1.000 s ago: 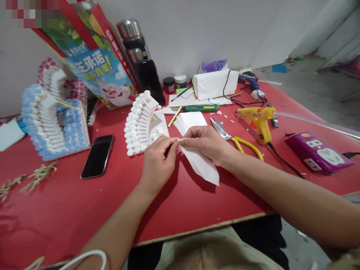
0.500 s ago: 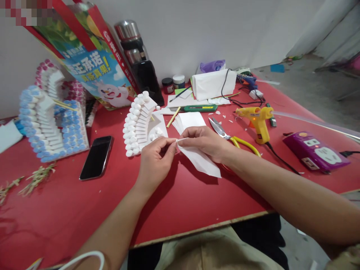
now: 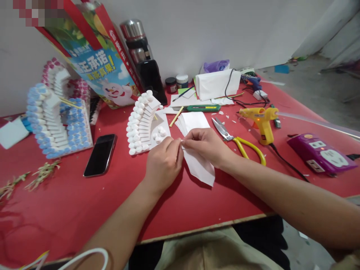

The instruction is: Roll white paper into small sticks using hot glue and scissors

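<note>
A strip of white paper [image 3: 198, 167] hangs from my pinched fingertips above the red table [image 3: 168, 213]. My right hand [image 3: 209, 147] grips its upper end between thumb and fingers. Against the same end, my left hand [image 3: 164, 161] is closed, fingertips meeting those of the right; the paper's gathered tip is mostly hidden there. Just beyond my left hand stands a curved white paper model [image 3: 144, 123] with rounded white knobs along its edge. A stack of white paper sheets [image 3: 195, 120] lies behind my right hand, and scissors [image 3: 237, 140] with yellow handles rest to its right.
To the right are a yellow glue gun [image 3: 261, 122] and a purple power socket [image 3: 322, 153]. A green cutter knife [image 3: 202, 108] lies farther back. On the left sit a phone [image 3: 100, 155] and a blue-and-white model [image 3: 57, 123]. A shopping bag [image 3: 104, 63] and steel flask [image 3: 133, 33] stand behind.
My left hand has turned so its back faces up, its fingers curled closer round the paper's tip. The paper's free end has swung down and slightly left. The whole view has shifted a little.
</note>
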A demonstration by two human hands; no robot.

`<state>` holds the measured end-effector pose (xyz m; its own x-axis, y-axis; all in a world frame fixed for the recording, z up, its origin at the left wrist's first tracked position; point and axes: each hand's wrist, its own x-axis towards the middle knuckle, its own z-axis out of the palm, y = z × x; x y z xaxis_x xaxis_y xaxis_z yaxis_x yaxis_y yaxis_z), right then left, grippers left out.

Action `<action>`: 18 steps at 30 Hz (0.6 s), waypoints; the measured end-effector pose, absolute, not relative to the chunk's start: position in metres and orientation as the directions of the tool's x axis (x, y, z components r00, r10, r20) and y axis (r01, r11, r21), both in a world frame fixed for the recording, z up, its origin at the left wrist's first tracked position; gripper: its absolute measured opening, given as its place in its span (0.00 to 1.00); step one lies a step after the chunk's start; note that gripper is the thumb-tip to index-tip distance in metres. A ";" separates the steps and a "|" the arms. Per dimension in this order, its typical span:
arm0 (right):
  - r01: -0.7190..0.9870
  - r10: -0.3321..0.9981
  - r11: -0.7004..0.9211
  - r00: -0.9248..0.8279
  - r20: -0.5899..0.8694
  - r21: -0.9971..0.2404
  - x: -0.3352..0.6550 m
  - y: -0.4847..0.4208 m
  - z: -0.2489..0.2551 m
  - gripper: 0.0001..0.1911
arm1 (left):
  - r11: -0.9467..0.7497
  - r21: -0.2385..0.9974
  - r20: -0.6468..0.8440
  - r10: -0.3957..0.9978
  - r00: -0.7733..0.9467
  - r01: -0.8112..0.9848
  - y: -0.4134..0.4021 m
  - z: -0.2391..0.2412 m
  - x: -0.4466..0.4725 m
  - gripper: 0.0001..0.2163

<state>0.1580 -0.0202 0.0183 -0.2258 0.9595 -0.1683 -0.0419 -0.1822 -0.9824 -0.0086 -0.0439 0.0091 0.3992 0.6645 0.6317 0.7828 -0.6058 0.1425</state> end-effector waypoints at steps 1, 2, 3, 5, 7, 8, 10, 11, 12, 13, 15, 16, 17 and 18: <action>0.002 0.965 -0.150 -0.217 -0.147 -0.989 0.158 -0.020 0.018 0.07 | -0.597 0.097 0.632 0.656 0.414 0.797 -0.043 0.009 -0.009 0.10; 0.036 0.970 -0.123 -0.207 -0.127 -0.992 0.158 -0.019 0.018 0.08 | -0.591 0.064 0.631 0.648 0.426 0.804 -0.043 0.008 -0.010 0.10; 0.055 0.973 -0.104 -0.200 -0.113 -0.993 0.158 -0.019 0.017 0.08 | -0.591 0.050 0.633 0.642 0.433 0.805 -0.043 0.008 -0.010 0.10; 0.059 0.977 -0.080 -0.193 -0.090 -0.995 0.159 -0.018 0.017 0.09 | -0.614 0.087 0.630 0.644 0.434 0.785 -0.043 0.009 -0.011 0.10; 0.056 0.977 -0.061 -0.204 -0.071 -0.997 0.160 -0.018 0.017 0.09 | -0.643 0.196 0.615 0.669 0.417 0.741 -0.044 0.011 -0.011 0.11; 0.054 0.974 -0.052 -0.216 -0.063 -0.997 0.161 -0.017 0.018 0.08 | -0.648 0.263 0.604 0.688 0.402 0.715 -0.044 0.012 -0.011 0.11; 0.059 0.970 -0.037 -0.238 -0.050 -0.998 0.163 -0.015 0.018 0.08 | -0.629 0.413 0.568 0.743 0.353 0.658 -0.045 0.014 -0.011 0.10; 0.068 0.968 -0.024 -0.247 -0.040 -0.997 0.165 -0.014 0.019 0.08 | -0.609 0.483 0.548 0.771 0.326 0.629 -0.045 0.015 -0.011 0.10; 0.079 0.967 -0.007 -0.253 -0.027 -0.997 0.166 -0.014 0.019 0.08 | -0.588 0.541 0.530 0.793 0.300 0.601 -0.045 0.016 -0.010 0.09; 0.091 0.966 0.007 -0.259 -0.017 -0.996 0.167 -0.013 0.020 0.08 | -0.572 0.580 0.519 0.808 0.278 0.580 -0.045 0.016 -0.010 0.09; 0.104 0.965 0.011 -0.262 -0.016 -0.995 0.168 -0.013 0.020 0.08 | -0.571 0.593 0.528 0.808 0.261 0.568 -0.045 0.016 -0.010 0.08; 0.100 0.965 -0.001 -0.259 -0.027 -0.995 0.167 -0.013 0.021 0.08 | -0.581 0.573 0.545 0.797 0.261 0.578 -0.045 0.015 -0.010 0.07; 0.092 0.966 -0.021 -0.256 -0.044 -0.996 0.167 -0.014 0.021 0.08 | -0.594 0.540 0.565 0.781 0.266 0.597 -0.045 0.014 -0.010 0.07; 0.081 0.966 -0.042 -0.251 -0.061 -0.996 0.166 -0.015 0.021 0.09 | -0.606 0.493 0.585 0.762 0.279 0.624 -0.045 0.013 -0.010 0.08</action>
<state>0.1662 -0.0145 0.0209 -0.2507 0.9661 -0.0612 0.0811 -0.0420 -0.9958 -0.0099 -0.0445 0.0131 0.2788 0.7620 0.5845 0.6238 -0.6064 0.4931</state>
